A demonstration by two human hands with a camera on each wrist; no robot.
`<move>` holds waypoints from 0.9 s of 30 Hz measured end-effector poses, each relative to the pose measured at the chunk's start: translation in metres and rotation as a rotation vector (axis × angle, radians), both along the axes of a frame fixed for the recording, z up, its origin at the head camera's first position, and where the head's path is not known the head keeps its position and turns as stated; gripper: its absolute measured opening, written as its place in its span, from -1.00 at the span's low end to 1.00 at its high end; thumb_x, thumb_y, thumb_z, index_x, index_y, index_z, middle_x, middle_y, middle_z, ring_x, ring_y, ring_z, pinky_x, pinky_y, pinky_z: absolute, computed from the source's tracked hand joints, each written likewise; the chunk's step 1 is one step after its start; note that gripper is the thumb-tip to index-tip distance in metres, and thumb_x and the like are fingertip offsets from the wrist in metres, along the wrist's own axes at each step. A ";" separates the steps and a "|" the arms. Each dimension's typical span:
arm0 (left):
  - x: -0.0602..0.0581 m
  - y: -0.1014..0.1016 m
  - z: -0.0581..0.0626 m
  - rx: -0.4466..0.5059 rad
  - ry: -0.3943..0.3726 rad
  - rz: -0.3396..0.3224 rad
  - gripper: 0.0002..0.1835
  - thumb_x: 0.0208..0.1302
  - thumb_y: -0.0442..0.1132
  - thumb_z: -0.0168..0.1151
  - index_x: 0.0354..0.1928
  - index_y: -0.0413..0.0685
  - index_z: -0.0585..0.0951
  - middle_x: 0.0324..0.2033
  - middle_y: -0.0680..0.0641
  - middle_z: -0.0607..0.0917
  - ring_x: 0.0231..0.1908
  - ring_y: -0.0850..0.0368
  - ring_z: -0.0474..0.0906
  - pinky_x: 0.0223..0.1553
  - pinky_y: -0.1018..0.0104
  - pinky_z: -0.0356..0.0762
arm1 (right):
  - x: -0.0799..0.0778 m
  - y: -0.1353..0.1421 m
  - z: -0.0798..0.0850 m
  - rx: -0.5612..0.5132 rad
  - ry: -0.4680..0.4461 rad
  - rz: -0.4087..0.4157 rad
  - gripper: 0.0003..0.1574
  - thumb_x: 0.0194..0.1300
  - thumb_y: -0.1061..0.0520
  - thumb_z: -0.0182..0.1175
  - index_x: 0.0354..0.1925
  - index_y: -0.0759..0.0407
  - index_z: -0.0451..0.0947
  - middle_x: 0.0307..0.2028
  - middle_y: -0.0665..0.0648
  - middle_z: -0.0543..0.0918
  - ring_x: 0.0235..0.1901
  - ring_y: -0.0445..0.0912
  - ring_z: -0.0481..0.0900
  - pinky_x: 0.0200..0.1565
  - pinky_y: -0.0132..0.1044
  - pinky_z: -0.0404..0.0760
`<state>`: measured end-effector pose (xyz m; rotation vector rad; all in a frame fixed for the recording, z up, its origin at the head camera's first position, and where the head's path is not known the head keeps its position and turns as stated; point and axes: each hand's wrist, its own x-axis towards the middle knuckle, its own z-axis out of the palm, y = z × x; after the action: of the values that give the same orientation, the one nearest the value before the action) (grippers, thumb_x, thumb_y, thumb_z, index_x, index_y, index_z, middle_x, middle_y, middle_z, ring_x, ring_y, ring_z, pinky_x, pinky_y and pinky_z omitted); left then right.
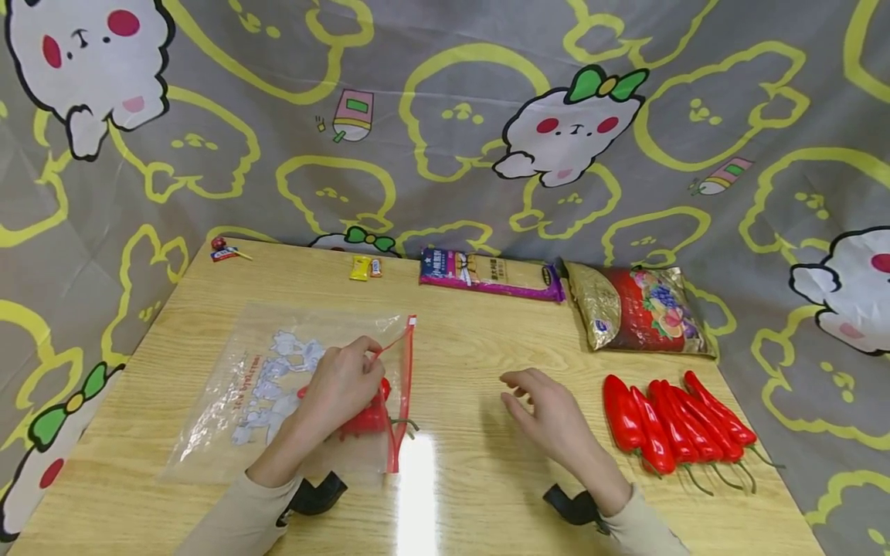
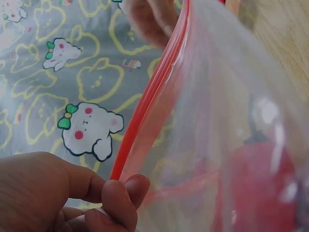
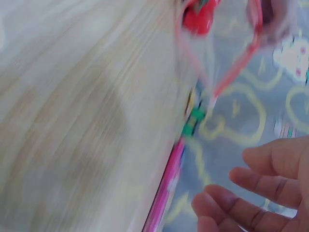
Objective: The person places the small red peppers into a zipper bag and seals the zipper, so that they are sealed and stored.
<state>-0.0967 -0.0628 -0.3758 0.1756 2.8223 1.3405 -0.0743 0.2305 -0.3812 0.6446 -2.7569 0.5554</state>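
A clear zip bag [image 1: 229, 378] with printed cartoon figures lies on the left of the table, its red-edged mouth toward the right. My left hand [image 1: 342, 384] pinches the upper lip of that mouth and lifts it. In the left wrist view thumb and finger grip the red zip strip [image 2: 145, 106], and a red pepper [image 2: 260, 188] shows through the plastic. One green stem pokes out past the bag's mouth in the head view. My right hand [image 1: 549, 417] hovers over the table between the bag and several red peppers [image 1: 677, 425], its fingers loosely bent and holding nothing.
Along the back edge lie a lollipop with a small wrapped sweet [image 1: 224, 252], a yellow packet [image 1: 359, 268], and a purple packet of noodles [image 1: 487, 276]. A gold and red bag [image 1: 647, 309] lies behind the loose peppers. A patterned cloth [image 1: 445, 116] hangs behind the table.
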 end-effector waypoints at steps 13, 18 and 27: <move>0.001 -0.001 0.003 0.004 -0.029 -0.008 -0.71 0.18 -0.30 0.03 -0.06 -0.21 0.53 -0.76 0.05 0.44 -0.79 0.22 0.28 -0.77 0.38 0.18 | 0.019 0.104 -0.008 0.270 0.327 -0.369 -0.64 -0.11 0.21 0.26 -0.28 0.37 0.52 -0.49 0.36 0.49 -0.58 0.25 0.43 -0.61 0.07 0.37; 0.001 -0.001 0.004 0.000 -0.033 -0.005 -0.71 0.18 -0.29 0.03 -0.06 -0.20 0.53 -0.76 0.05 0.44 -0.78 0.23 0.28 -0.77 0.38 0.18 | 0.024 0.113 -0.015 0.336 0.281 -0.468 -0.57 -0.12 0.14 0.29 -0.29 0.41 0.49 -0.51 0.45 0.42 -0.59 0.32 0.38 -0.67 0.12 0.30; 0.001 -0.001 0.002 0.001 -0.023 -0.007 -0.71 0.17 -0.30 0.03 -0.07 -0.22 0.54 -0.74 0.06 0.48 -0.77 0.23 0.31 -0.76 0.36 0.22 | 0.026 0.115 -0.026 0.353 0.100 -0.528 -0.55 -0.15 0.13 0.32 -0.31 0.39 0.44 -0.53 0.45 0.38 -0.63 0.31 0.35 -0.70 0.09 0.27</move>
<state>-0.0957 -0.0638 -0.3738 0.1692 2.8001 1.3335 -0.0481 0.3460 -0.4073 -0.0122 -2.7808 -0.0768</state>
